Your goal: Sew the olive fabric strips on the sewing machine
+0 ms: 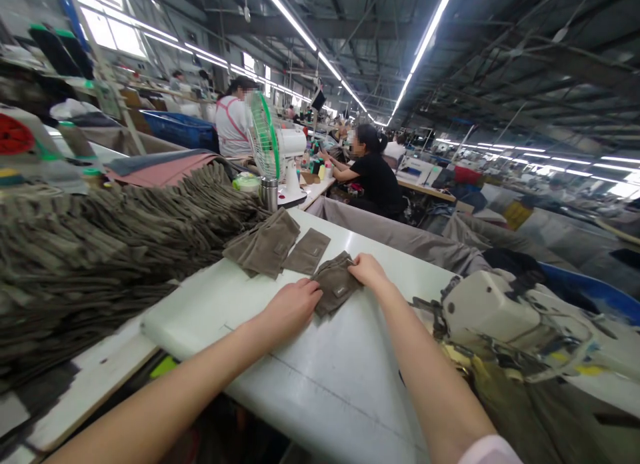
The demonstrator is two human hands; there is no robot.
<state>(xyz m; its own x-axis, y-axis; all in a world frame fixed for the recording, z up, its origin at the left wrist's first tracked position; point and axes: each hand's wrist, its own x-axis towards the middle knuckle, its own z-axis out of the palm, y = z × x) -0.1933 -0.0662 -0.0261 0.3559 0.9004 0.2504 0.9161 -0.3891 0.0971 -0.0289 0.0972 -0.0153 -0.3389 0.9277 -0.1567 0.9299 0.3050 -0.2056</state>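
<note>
A small stack of olive-brown fabric pocket pieces (pixel 336 282) lies on the white table (pixel 320 377). My left hand (pixel 294 306) grips its near left corner with the fingers curled. My right hand (pixel 367 269) pinches its far right edge. Beyond them lie a single flat piece (pixel 308 251) and a fanned pile of the same pieces (pixel 264 245).
A big heap of the same brown fabric (pixel 100 251) fills the left. A sewing machine (pixel 495 317) stands at the right. A green-bladed fan (pixel 273 147) and a steel cup (pixel 270 193) sit at the table's far end. Other people work at benches behind.
</note>
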